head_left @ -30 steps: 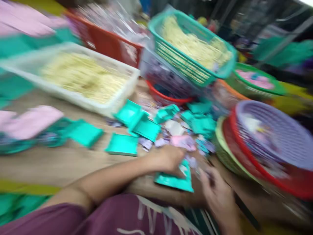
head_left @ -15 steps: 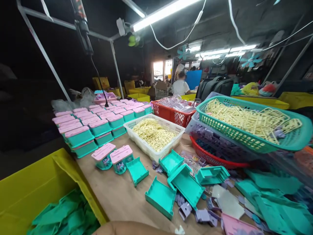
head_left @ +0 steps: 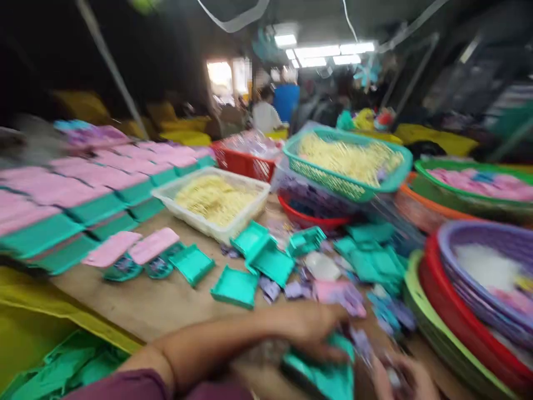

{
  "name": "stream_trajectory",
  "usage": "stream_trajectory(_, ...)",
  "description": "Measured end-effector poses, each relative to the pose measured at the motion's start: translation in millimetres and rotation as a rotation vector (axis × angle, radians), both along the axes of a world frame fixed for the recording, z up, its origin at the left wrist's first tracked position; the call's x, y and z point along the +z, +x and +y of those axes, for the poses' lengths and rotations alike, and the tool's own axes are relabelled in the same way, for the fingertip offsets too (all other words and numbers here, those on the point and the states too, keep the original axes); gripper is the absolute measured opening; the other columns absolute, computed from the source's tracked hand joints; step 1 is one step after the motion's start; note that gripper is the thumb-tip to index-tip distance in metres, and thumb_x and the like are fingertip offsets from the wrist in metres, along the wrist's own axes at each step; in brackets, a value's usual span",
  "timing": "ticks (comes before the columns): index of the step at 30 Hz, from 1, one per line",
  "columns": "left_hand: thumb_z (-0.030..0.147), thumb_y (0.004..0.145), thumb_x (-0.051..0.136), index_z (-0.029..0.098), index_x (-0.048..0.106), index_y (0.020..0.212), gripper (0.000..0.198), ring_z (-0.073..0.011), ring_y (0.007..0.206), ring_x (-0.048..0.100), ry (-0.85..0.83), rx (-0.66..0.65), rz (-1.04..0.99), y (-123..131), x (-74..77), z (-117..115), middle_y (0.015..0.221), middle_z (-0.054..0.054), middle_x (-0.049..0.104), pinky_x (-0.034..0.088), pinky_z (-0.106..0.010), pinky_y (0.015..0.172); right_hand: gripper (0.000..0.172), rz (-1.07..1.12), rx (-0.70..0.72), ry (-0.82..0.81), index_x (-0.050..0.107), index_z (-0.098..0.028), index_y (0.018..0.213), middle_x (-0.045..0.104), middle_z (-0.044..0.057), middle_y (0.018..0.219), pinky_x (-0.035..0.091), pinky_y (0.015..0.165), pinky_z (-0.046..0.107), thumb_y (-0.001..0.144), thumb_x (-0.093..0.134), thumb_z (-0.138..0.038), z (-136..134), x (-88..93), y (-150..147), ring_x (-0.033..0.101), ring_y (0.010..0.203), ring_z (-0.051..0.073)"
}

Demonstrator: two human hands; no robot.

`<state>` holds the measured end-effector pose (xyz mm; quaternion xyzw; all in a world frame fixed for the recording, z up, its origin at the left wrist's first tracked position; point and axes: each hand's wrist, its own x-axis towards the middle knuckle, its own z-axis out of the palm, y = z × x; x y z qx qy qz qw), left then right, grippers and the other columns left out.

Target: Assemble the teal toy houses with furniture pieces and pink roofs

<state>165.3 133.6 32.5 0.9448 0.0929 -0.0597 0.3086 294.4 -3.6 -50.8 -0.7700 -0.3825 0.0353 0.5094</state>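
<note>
My left hand [head_left: 314,328] reaches across the front of the table, its fingers curled over a teal plastic piece [head_left: 328,369] near the bottom edge. To its right, my right hand [head_left: 402,378] is blurred at the bottom edge, fingers bent around something small that I cannot make out. Beyond my left forearm lie teal trays [head_left: 235,286] and small purple parts [head_left: 270,289]. Two teal boxes with pink lids [head_left: 155,247] stand at the left of these trays.
Stacked pink-lidded boxes [head_left: 120,189] fill the left. A white basket [head_left: 250,214] and a teal basket [head_left: 353,189] hold cream-coloured parts. Round baskets [head_left: 437,311] are stacked at right. A yellow bin [head_left: 25,333] stands lower left. A person [head_left: 265,114] is in the background.
The view has swung right and down. Both hands and my left forearm now show at the bottom, with the left hand on a teal piece. The round baskets have come into view.
</note>
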Motion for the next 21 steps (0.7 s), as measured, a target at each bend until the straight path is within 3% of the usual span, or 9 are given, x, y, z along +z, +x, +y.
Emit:
stream_trajectory(1,0.050,0.082,0.059,0.017,0.055,0.127,0.055,-0.0225,0.091,0.066,-0.015,0.067,0.048,-1.1,-4.3,1.4,0.111,-0.011,0.068,0.052,-0.029,0.070,0.038,0.010,-0.019,-0.072,0.059,-0.022,0.105,0.066,0.007,0.087,0.054,0.059,0.029,0.087,0.059,-0.055,-18.6,6.3,-2.4,0.065,0.073,0.019)
stream_trajectory(3,0.043,0.089,0.051,0.011,0.054,0.124,0.047,-0.0232,0.087,0.064,-0.105,0.041,0.072,1.4,-16.0,8.9,0.108,-0.015,0.068,0.050,-0.030,0.071,0.040,0.157,0.035,-0.108,0.054,-0.020,0.116,0.065,0.008,0.094,0.055,0.063,0.028,0.088,0.059,-0.048,-39.0,18.5,-9.5,0.066,0.079,0.019)
stream_trajectory(7,0.042,0.092,0.047,0.014,0.063,0.102,0.033,-0.0200,0.086,0.062,-0.221,-0.106,0.203,12.0,-36.7,22.2,0.102,-0.009,0.069,0.048,-0.028,0.077,0.032,0.228,0.165,-0.184,0.054,-0.020,0.121,0.065,0.009,0.106,0.055,0.075,0.030,0.094,0.051,-0.036,-38.9,26.7,-17.6,0.065,0.088,0.018)
stream_trajectory(12,0.050,0.095,0.042,0.018,0.065,0.103,0.040,-0.0208,0.096,0.062,-0.267,-0.097,0.159,8.3,-38.5,14.4,0.108,-0.007,0.069,0.046,-0.027,0.085,0.021,0.087,0.195,-0.275,0.059,-0.021,0.107,0.068,0.007,0.102,0.048,0.088,0.032,0.098,0.042,-0.030,-37.5,38.6,-21.3,0.064,0.098,0.020)
stream_trajectory(21,0.054,0.080,0.061,0.019,0.063,0.116,0.050,-0.0202,0.087,0.064,-0.435,-0.073,0.302,7.4,-37.2,10.6,0.102,-0.003,0.071,0.046,-0.025,0.076,0.025,0.012,0.192,-0.316,0.058,-0.018,0.114,0.068,0.008,0.107,0.049,0.087,0.030,0.099,0.040,-0.027,-39.2,40.0,-28.5,0.065,0.100,0.019)
